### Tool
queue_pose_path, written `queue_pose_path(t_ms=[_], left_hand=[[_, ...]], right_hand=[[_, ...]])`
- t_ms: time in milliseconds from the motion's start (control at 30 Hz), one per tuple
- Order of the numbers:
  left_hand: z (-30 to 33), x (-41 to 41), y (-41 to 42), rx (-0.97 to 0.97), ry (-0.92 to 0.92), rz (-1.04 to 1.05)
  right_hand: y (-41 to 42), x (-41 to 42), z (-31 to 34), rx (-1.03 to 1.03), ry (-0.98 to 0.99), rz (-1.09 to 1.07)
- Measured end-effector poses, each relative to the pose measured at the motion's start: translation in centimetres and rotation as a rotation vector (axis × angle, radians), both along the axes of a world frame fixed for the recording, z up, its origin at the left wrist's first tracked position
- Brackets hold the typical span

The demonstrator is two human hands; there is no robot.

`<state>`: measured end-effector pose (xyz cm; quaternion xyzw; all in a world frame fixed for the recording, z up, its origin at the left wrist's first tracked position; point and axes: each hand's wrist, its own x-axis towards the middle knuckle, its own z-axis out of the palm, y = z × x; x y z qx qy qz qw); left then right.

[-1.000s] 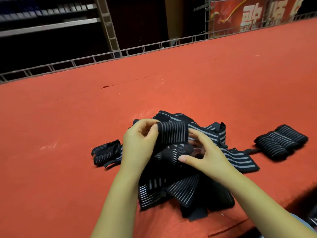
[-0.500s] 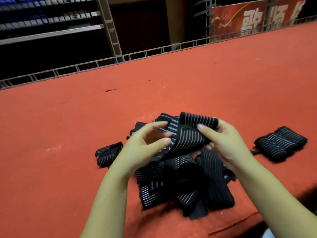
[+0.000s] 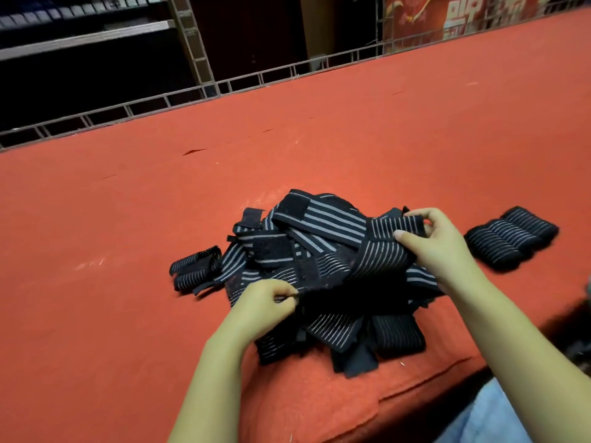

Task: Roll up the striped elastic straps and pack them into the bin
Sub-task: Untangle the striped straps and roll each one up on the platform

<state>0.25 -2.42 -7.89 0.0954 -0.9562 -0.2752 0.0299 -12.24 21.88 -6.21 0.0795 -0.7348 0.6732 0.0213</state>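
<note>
Black striped strap (image 3: 377,251) stretched between both hands: right hand (image 3: 438,247) pinches its far end, left hand (image 3: 265,302) pinches its near end, above the pile (image 3: 319,282). Risk: neighbouring straps snag and tangle.

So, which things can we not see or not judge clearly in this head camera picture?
- The bin: not in the head view at all.
- Lower straps of the pile: covered by upper straps, so no count.
- Left hand fingertips: curled into the dark strap, exact grip unclear.
- Rolls at left: small, number unsure.
- Banner: cut by the top edge.
- Right hand: covers the strap's end.
</note>
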Motion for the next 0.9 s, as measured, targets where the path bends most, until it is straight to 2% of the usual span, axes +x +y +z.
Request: queue_pose_path(t_ms=[133, 233, 333, 400, 533, 600, 700, 767, 900], left_hand=[[2.0, 0.3, 0.3, 0.082, 0.241, 0.106], [4.4, 0.6, 1.2, 0.257, 0.378, 0.105], [6.5, 1.2, 2.0, 0.458, 0.391, 0.107], [7.6, 1.4, 2.3, 0.504, 0.400, 0.114], [8.9, 0.9, 3.3, 0.461, 0.361, 0.052], [9.2, 0.4, 4.1, 0.439, 0.317, -0.003], [9.1, -0.1, 5.1, 0.389, 0.295, -0.068], [8.7, -0.2, 5.3, 0.408, 0.298, -0.093], [6.8, 0.2, 4.3, 0.526, 0.281, -0.098]], right_hand=[[-0.5, 0.3, -0.4, 0.151, 0.026, 0.136], [-1.0, 1.1, -0.1, 0.212, 0.036, 0.300], [-0.9, 1.9, 0.6, 0.112, 0.013, 0.413], [-0.8, 2.3, 1.2, 0.111, 0.071, 0.378], [-0.9, 3.8, 2.9, 0.204, 0.297, 0.252], [-1.3, 4.9, 3.9, 0.222, 0.368, 0.328], [-2.4, 5.8, 4.3, 0.265, 0.398, 0.462], [-2.8, 5.7, 4.2, 0.262, 0.439, 0.427], [-2.6, 5.1, 3.8, 0.212, 0.394, 0.337]])
